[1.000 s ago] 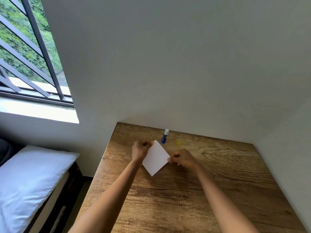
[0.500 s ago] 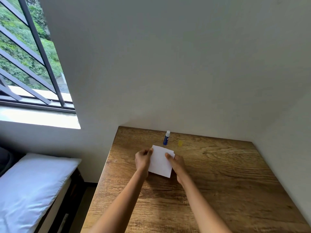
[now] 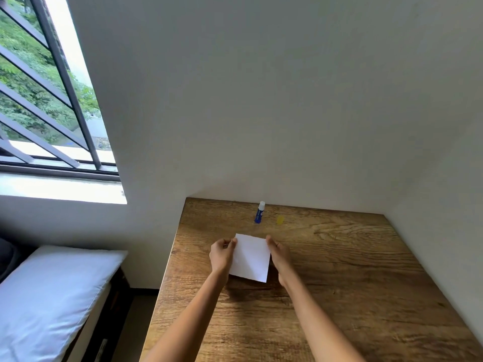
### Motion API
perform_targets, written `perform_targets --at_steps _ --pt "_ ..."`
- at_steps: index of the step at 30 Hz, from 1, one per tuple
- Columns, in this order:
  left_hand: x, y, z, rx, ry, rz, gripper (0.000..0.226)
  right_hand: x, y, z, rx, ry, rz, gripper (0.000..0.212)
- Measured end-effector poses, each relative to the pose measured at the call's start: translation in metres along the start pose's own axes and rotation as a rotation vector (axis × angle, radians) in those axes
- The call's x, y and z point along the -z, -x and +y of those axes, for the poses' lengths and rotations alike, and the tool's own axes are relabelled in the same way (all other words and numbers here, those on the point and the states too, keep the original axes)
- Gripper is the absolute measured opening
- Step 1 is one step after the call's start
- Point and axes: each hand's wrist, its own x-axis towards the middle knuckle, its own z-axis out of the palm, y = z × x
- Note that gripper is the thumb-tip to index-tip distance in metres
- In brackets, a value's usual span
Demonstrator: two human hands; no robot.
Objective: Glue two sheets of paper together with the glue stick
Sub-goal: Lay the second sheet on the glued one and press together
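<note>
A small white paper (image 3: 251, 258) is held just above the wooden table (image 3: 339, 283), near its middle. My left hand (image 3: 221, 256) pinches its upper left corner. On the other side, my right hand (image 3: 279, 254) grips the upper right edge. I cannot tell whether this is one sheet or two stacked. A blue glue stick (image 3: 259, 212) with a white top stands upright beyond the paper, near the wall. A small yellow cap (image 3: 280, 220) lies just right of the stick.
The table sits in a corner, with white walls behind and to the right. Its left edge drops to the floor. A bed with a white pillow (image 3: 49, 296) lies at the lower left, under a barred window (image 3: 47, 95).
The paper has turned from a diamond tilt to nearly square and shifted slightly toward me. Both hands moved along its edges to its upper corners.
</note>
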Motion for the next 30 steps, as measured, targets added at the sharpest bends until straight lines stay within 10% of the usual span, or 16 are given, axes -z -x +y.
perform_targets --at_steps 17,26,30 --pt "0.017 0.022 0.01 -0.211 -0.231 0.24 0.021 -0.017 0.053 0.013 0.023 -0.035 -0.178 0.035" --pt "0.02 0.045 0.015 -0.411 -0.356 0.284 0.037 -0.017 0.065 0.005 0.195 -0.018 0.406 0.027" --pt "0.009 0.065 0.022 -0.405 0.013 -0.14 0.029 -0.021 0.076 -0.008 0.424 0.281 0.5 0.023"
